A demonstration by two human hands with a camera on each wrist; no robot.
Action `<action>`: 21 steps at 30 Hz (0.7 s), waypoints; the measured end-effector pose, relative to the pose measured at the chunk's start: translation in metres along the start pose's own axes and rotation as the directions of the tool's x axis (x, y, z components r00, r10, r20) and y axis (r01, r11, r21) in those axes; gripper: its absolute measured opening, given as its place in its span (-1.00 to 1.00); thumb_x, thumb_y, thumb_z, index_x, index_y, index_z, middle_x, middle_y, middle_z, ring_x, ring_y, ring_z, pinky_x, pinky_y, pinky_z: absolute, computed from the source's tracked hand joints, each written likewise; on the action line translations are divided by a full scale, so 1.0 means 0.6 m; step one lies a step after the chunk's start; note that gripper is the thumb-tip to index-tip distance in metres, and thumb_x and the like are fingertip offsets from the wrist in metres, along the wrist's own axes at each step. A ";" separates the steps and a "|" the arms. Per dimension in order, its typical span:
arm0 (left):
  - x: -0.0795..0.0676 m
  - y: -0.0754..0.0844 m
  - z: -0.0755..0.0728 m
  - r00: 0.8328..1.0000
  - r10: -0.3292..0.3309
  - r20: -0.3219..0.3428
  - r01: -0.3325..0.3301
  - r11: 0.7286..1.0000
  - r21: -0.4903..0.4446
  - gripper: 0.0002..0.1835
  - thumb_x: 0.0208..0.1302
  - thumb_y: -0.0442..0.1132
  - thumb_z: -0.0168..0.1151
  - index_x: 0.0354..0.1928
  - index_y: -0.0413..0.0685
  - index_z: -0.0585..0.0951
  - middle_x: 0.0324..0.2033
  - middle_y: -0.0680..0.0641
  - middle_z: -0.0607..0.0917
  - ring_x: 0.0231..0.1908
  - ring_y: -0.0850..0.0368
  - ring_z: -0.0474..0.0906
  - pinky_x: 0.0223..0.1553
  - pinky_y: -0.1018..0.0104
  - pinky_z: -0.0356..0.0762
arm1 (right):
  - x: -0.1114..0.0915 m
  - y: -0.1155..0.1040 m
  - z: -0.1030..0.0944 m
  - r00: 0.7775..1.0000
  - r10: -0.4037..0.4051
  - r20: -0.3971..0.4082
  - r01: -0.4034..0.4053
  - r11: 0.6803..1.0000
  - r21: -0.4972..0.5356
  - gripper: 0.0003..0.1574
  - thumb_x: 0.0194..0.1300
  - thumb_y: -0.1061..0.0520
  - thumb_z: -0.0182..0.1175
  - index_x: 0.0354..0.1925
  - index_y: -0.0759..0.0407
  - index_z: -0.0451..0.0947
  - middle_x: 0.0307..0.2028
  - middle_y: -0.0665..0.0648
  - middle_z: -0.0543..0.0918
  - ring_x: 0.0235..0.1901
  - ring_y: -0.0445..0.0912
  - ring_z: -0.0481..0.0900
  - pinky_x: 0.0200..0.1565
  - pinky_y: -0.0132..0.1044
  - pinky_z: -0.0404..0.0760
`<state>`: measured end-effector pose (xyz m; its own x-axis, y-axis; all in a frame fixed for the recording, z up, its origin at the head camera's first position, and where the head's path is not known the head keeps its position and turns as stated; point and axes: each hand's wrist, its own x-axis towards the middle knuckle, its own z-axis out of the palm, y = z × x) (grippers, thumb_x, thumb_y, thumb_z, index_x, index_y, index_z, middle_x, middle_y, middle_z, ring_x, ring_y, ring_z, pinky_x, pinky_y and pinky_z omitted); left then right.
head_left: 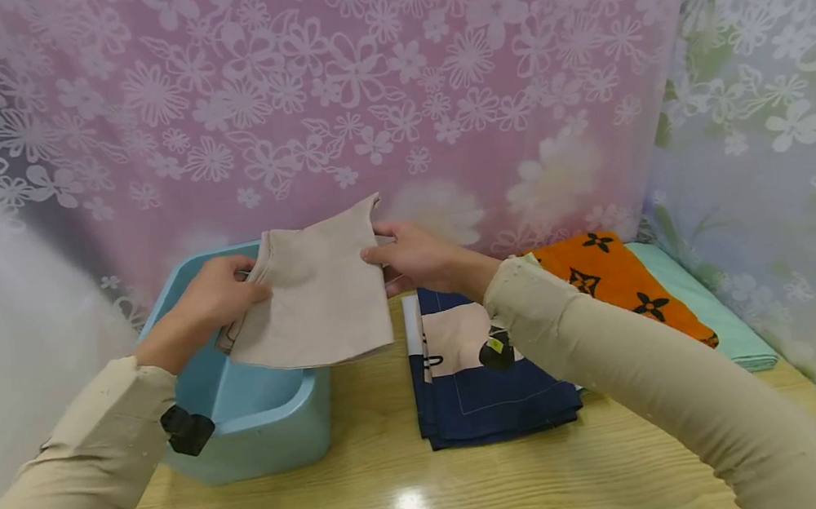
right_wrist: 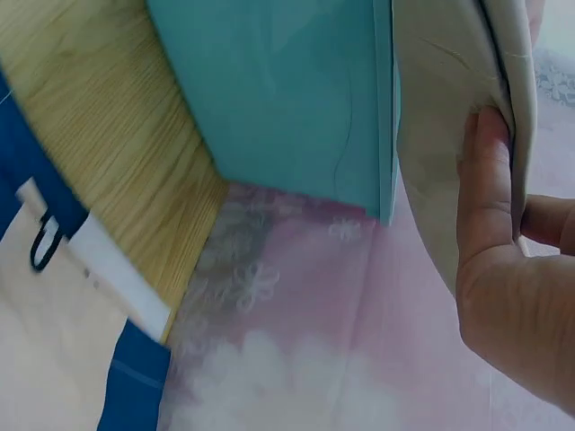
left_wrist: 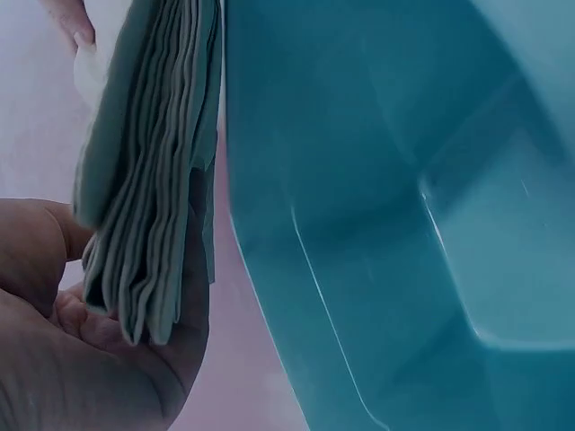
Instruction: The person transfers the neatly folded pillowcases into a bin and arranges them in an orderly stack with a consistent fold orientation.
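Observation:
A beige cloth (head_left: pixel 316 296), folded into many layers, is held up between both hands, over the right rim of a light blue plastic tub (head_left: pixel 312 403). On its left side, the left hand (head_left: pixel 223 293) grips the stacked folds, thumb on the near face. The left wrist view shows the layered edge of the cloth (left_wrist: pixel 148 224) between the thumb and fingers of the left hand (left_wrist: pixel 99 350). At the opposite edge, the right hand (head_left: pixel 419 257) pinches the cloth. Seen from the right wrist, the fingers of the right hand (right_wrist: pixel 503 260) lie against one face, thumb on the other.
Right of the tub, a folded navy cloth (head_left: pixel 496 402) with a pale printed panel lies on the wooden table (head_left: pixel 372 495). Beyond it, an orange cloth (head_left: pixel 617 283) with black flower motifs rests on a mint green one (head_left: pixel 700 300). A pink floral curtain (head_left: pixel 362 87) hangs behind.

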<state>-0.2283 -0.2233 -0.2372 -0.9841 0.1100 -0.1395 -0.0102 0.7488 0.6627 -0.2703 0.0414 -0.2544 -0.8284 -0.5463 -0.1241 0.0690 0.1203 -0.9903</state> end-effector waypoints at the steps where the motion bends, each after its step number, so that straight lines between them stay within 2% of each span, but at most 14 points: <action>1: -0.001 -0.008 -0.003 1.000 -0.006 0.001 0.006 1.000 -0.002 -0.45 0.39 -0.23 0.05 0.33 -0.36 0.25 0.15 -0.41 0.43 -0.02 -0.21 0.51 -0.09 -0.01 0.52 | 0.006 0.001 0.006 1.000 0.002 0.007 -0.002 1.000 0.018 -0.36 0.49 0.15 -0.02 0.45 0.05 0.07 -0.01 0.27 0.57 -0.13 0.10 0.64 -0.25 -0.13 0.66; 6: -0.012 -0.042 -0.021 0.999 -0.035 -0.010 0.035 0.999 -0.011 -0.40 0.40 -0.20 0.07 0.35 -0.40 0.20 0.20 -0.44 0.37 0.01 -0.23 0.48 -0.10 0.01 0.53 | 0.029 0.001 0.036 1.000 0.007 0.016 -0.009 0.996 0.091 -0.34 0.48 0.17 -0.02 0.45 0.06 0.04 0.00 0.26 0.56 -0.14 0.10 0.65 -0.23 -0.11 0.65; 11: -0.018 -0.058 -0.039 0.998 -0.053 -0.016 0.053 0.999 -0.006 -0.35 0.41 -0.16 0.07 0.37 -0.41 0.15 0.20 -0.46 0.36 -0.03 -0.20 0.51 -0.17 0.05 0.56 | 0.041 0.001 0.057 1.000 0.006 -0.005 -0.005 0.991 0.132 -0.38 0.48 0.19 -0.01 0.42 0.06 0.09 -0.02 0.27 0.58 -0.16 0.09 0.65 -0.23 -0.10 0.65; 16: -0.025 -0.074 -0.047 0.999 -0.035 -0.026 0.036 0.998 0.041 -0.36 0.40 -0.19 0.07 0.33 -0.51 0.17 0.16 -0.50 0.39 -0.07 -0.23 0.53 -0.19 0.04 0.57 | 0.056 0.006 0.078 1.000 0.003 0.011 -0.005 0.994 0.107 -0.39 0.48 0.20 -0.02 0.42 0.08 0.12 -0.08 0.27 0.60 -0.25 0.04 0.65 -0.34 -0.19 0.65; 21: -0.030 -0.104 -0.056 0.998 -0.034 -0.053 0.039 0.995 0.093 -0.38 0.38 -0.20 0.09 0.27 -0.56 0.22 0.11 -0.53 0.41 -0.11 -0.25 0.54 -0.21 0.01 0.59 | 0.075 0.011 0.109 1.000 0.007 0.024 -0.009 0.998 0.066 -0.40 0.46 0.23 0.00 0.41 0.09 0.17 -0.17 0.24 0.65 -0.30 0.02 0.66 -0.39 -0.21 0.65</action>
<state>-0.2162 -0.2940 -0.2511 -0.9912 0.0497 -0.1230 -0.0320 0.8100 0.5855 -0.2706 -0.0364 -0.2703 -0.8144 -0.5650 -0.1325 0.1125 0.0703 -0.9912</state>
